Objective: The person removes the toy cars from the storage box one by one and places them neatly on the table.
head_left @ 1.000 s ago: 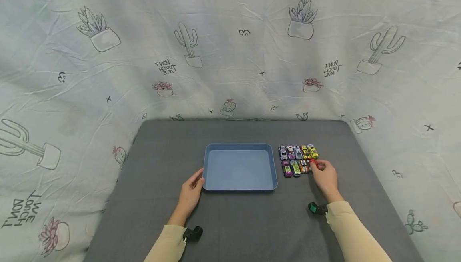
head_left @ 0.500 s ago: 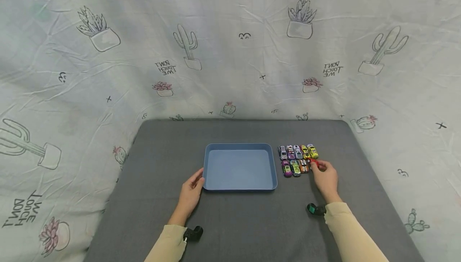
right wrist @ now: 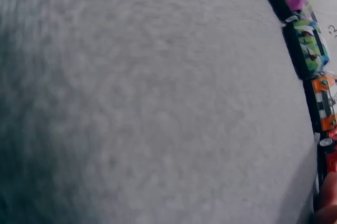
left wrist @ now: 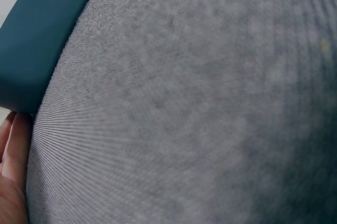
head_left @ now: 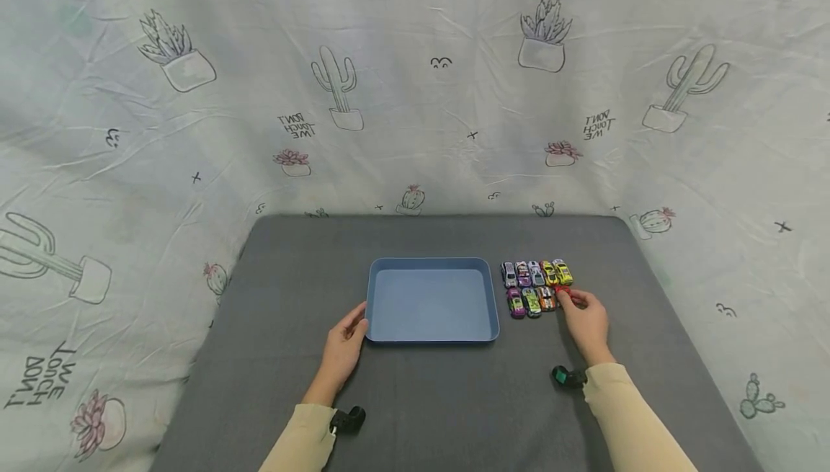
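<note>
My right hand [head_left: 586, 324] pinches a red toy car [head_left: 563, 290] at the right end of the near row of toy cars. In the right wrist view the red car [right wrist: 330, 159] shows a wheel, with fingertips at its near end. Directly left of it stands an orange toy car [head_left: 547, 299], then a green one [head_left: 532, 303] and a purple one [head_left: 516, 303]. On the other side, my left hand [head_left: 344, 348] rests against the left edge of a blue tray [head_left: 433, 343], its thumb by the near corner. Straight fingers touch the tray wall [left wrist: 42, 39] in the left wrist view.
Several more toy cars, among them a yellow one [head_left: 563, 272], form a far row behind the near one. The tray lies flat just left of both rows, on a grey cloth-covered table [head_left: 441, 407]. A cactus-print curtain [head_left: 415, 97] hangs around the back and sides.
The red toy car has shifted and turned slightly in my right fingers, beside the orange car. My left hand and the tray have stayed in place.
</note>
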`<action>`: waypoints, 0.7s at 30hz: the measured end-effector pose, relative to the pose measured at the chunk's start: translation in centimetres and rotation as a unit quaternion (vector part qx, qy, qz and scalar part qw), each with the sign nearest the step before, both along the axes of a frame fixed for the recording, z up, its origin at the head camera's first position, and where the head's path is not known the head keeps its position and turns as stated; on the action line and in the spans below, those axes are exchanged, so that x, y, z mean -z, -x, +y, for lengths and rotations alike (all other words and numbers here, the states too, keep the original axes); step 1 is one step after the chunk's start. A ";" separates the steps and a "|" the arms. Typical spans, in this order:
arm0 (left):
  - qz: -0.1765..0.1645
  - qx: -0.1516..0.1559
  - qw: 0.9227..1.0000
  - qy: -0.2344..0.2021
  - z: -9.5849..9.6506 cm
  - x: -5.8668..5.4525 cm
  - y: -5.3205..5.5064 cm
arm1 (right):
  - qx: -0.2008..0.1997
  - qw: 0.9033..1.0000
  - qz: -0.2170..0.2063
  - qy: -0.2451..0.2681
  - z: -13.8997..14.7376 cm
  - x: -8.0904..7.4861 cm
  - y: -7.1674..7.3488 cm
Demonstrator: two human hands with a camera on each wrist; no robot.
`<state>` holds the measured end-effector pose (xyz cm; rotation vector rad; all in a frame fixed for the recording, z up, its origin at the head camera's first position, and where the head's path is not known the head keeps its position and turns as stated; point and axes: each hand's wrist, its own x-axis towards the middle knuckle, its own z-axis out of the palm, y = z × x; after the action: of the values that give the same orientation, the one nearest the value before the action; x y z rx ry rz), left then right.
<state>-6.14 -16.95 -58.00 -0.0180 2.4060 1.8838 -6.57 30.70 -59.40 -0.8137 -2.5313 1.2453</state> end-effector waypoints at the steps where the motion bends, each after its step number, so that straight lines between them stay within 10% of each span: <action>1: 0.003 0.000 1.000 0.004 0.0 0.1 0.0 | -0.001 1.000 0.000 0.003 0.0 -0.1 -0.1; 10: 0.012 -0.001 1.000 0.005 -0.2 0.9 -0.1 | -0.020 1.000 0.003 0.019 -0.1 -0.2 -0.4; 21: 0.014 0.028 1.000 0.006 0.2 -2.7 -0.9 | -0.022 1.000 -0.006 0.010 -0.1 0.2 -0.4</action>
<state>-5.21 -16.70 -55.28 0.0733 2.4090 1.8581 -6.19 30.56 -59.60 -0.7747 -2.5633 1.2852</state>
